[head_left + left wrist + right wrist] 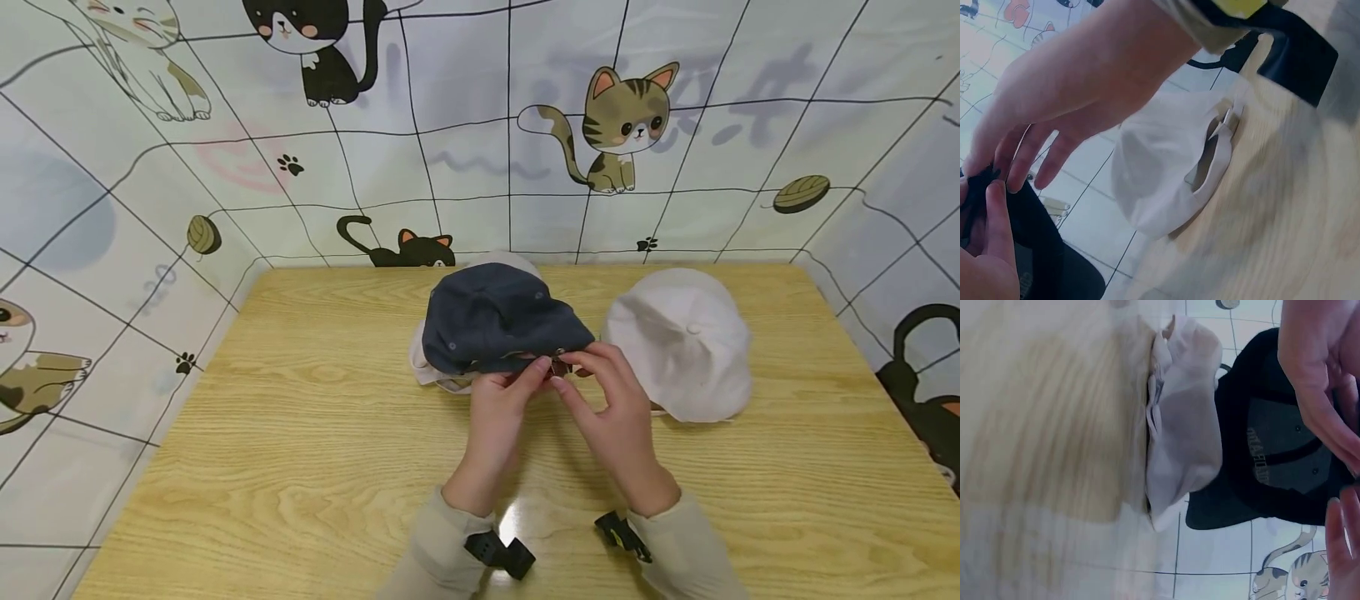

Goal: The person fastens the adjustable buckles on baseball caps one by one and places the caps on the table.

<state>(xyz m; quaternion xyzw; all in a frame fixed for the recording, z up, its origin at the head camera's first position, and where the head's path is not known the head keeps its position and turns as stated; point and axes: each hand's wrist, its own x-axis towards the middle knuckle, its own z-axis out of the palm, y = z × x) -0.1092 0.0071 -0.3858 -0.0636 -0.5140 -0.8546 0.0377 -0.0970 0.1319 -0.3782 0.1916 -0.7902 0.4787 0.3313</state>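
A navy cap [495,317] is held up by its back strap, its crown away from me. My left hand [495,417] pinches the strap between thumb and fingers. At the small metal buckle [558,365], my right hand [618,412] pinches the strap end with thumb and fingertips. The two hands almost meet there, and the fingers partly hide the buckle. The right wrist view looks into the cap's dark inside [1285,437], where pale lettering shows on the lining.
Right of the hands, a white cap [682,346] rests on the wooden table [300,467]. Another pale cap [1188,406] sits on the table behind the navy one, mostly covered by it in the head view. A cat-print cloth [465,167] encloses the back and sides.
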